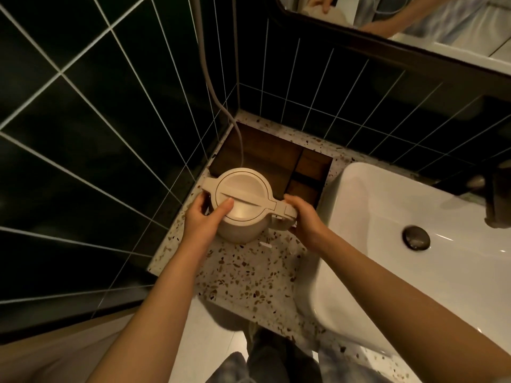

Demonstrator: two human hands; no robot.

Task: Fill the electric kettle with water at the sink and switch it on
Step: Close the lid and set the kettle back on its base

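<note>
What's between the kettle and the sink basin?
Head view: the right hand on the kettle handle, bare speckled countertop, then the sink rim.

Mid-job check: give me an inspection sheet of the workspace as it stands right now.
Surface: speckled terrazzo counter, bare in front of the kettle.
Job's things: cream kettle upright on the counter, lid closed; white sink to its right, drain plug visible, no water seen running.
Clutter: wooden tray behind the kettle, compartments look empty.
Grippers: left hand on the kettle's body, thumb on the lid; right hand on the handle.
Cables: pale cord hangs down the wall to behind the kettle.
Surroundings: dark tiled walls, mirror above, dark tap at the right edge.
</note>
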